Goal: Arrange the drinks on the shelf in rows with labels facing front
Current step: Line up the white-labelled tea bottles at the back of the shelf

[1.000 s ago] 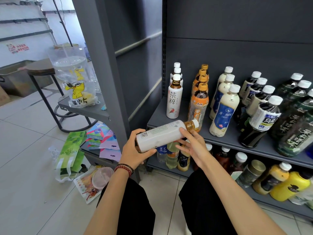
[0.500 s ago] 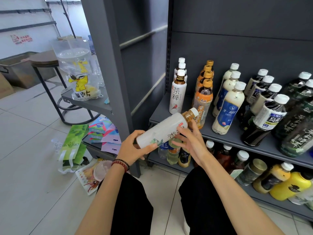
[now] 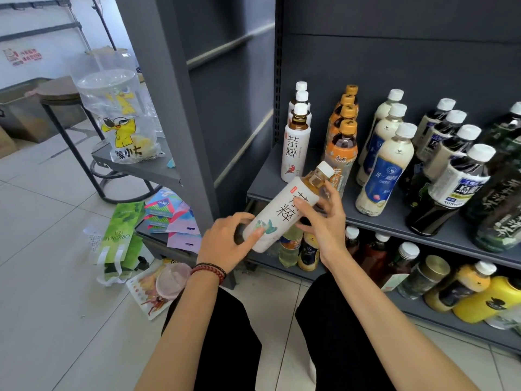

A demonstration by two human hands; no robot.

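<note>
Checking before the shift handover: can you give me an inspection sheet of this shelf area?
Surface: grey metal shelf, bottles in rows front to back.
Job's things: white-labelled tea bottle tilted, off shelf, label up; matching white row holds three.
Clutter: green paper bag, colourful packets, on floor.
Hands: left hand grips bottle's base; right hand grips near neck.
Cables: nothing seen.
Surroundings: duck-print clear plastic bag on grey ledge; round stool behind.

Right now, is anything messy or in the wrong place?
Yes. A green cardboard tea box and colourful flat packets lie jumbled low down, left of the grey metal shelf. The white-labelled tea bottle is tilted, off its row.
</note>
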